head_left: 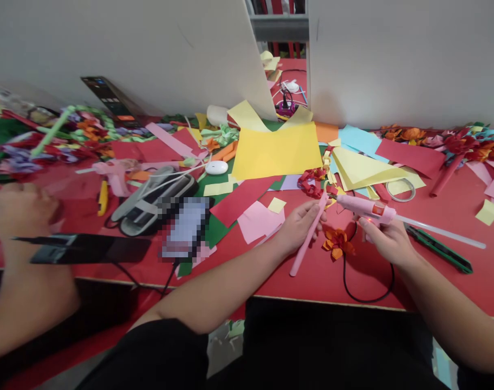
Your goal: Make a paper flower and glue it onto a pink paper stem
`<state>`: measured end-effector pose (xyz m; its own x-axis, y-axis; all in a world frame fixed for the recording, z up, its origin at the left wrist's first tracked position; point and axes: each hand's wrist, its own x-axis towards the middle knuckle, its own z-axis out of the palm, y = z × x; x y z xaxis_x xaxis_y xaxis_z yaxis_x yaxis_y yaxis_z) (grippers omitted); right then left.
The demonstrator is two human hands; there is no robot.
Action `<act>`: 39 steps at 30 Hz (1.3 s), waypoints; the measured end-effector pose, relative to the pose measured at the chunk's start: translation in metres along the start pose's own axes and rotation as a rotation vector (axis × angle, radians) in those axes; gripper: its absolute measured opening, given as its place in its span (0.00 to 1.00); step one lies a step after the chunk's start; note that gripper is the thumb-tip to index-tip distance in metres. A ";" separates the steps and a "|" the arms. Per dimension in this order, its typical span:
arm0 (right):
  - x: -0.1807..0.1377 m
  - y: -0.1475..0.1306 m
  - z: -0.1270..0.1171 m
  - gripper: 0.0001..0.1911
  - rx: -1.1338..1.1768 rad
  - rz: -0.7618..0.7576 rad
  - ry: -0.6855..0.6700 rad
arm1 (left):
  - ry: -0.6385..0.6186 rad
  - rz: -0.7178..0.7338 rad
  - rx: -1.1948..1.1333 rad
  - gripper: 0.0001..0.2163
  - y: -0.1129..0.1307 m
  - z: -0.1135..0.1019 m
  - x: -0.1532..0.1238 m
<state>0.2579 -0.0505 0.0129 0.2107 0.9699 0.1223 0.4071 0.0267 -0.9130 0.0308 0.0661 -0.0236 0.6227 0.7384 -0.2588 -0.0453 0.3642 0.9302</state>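
Note:
My left hand (300, 227) is closed around a slim pink paper tube (306, 245), which slants up to the right. In my right hand (387, 238) is a pink hot glue gun (363, 207), its nozzle close to the tube's upper end. A long clear glue stick (442, 230) sticks out of the gun's back, and a small light glows near my fingers. Between my hands an orange paper flower (338, 244) lies on the red table (271, 281). Red curled paper strips (311, 183) lie just beyond the tube's tip.
A green box cutter (440, 249) and a tape roll (400, 189) lie at right. Yellow paper (277, 151) covers the back middle. At left are a phone (188, 227), an open case (160, 203), another glue gun (115, 176) and another person's arm (25, 271). White panels (393, 59) stand behind.

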 end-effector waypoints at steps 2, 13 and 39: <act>0.000 -0.002 0.001 0.18 -0.010 0.003 -0.008 | 0.009 0.004 -0.004 0.32 0.002 0.001 -0.001; -0.001 -0.006 0.003 0.17 -0.042 -0.074 -0.008 | 0.067 0.189 0.023 0.25 -0.001 -0.002 0.004; 0.000 -0.004 0.004 0.19 -0.245 -0.227 -0.038 | 0.096 0.143 -0.038 0.29 -0.004 -0.003 0.004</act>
<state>0.2524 -0.0496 0.0149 0.0591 0.9544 0.2927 0.6424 0.1881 -0.7430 0.0310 0.0696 -0.0289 0.5307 0.8341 -0.1500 -0.1585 0.2716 0.9493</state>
